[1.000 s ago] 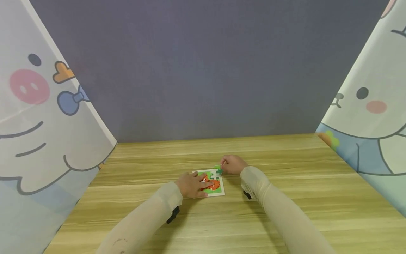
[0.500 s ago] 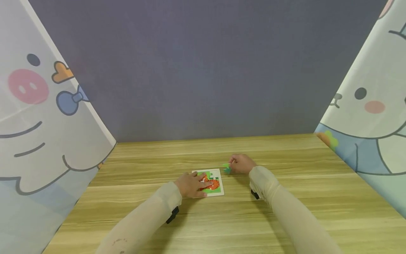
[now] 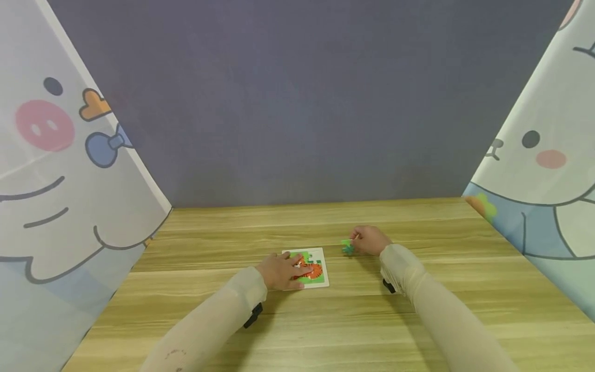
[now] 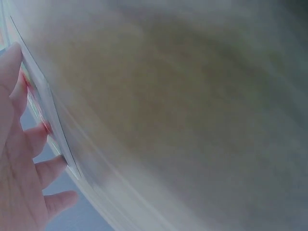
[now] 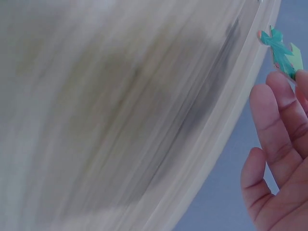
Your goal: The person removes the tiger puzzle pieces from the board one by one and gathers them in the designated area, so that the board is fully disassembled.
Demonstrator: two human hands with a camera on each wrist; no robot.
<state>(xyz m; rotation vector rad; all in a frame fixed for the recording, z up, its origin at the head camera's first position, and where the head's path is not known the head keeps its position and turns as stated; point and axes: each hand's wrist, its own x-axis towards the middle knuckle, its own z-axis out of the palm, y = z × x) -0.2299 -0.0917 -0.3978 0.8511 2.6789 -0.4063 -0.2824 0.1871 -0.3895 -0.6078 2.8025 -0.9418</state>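
- A dark grey backdrop rises behind the desk's far edge.
- The wood-grain desk carries the work.
- A pig-printed panel flanks the desk's left edge, and a second cartoon panel its right edge.
- Two pale sleeves cover the forearms: the left sleeve slants in from the near left, the right sleeve from the near right.
- A white-rimmed puzzle board lies flat about midway between the desk's side edges, nearer its far edge; its picture shows an orange striped animal on green, with a pale gap towards the board's far right corner.
- The left hand rests palm down over the board's left side, fingers spread and extended across the picture, grasping nothing.
- The right hand is to the right of the board, well apart from it, thumb and finger pinching; its other fingers are loosely bent.
- A dark device sits under each wrist, the left one plainest.
- The green puzzle piece is in that pinch, projecting leftward towards the board; whether it touches the desk I cannot tell.
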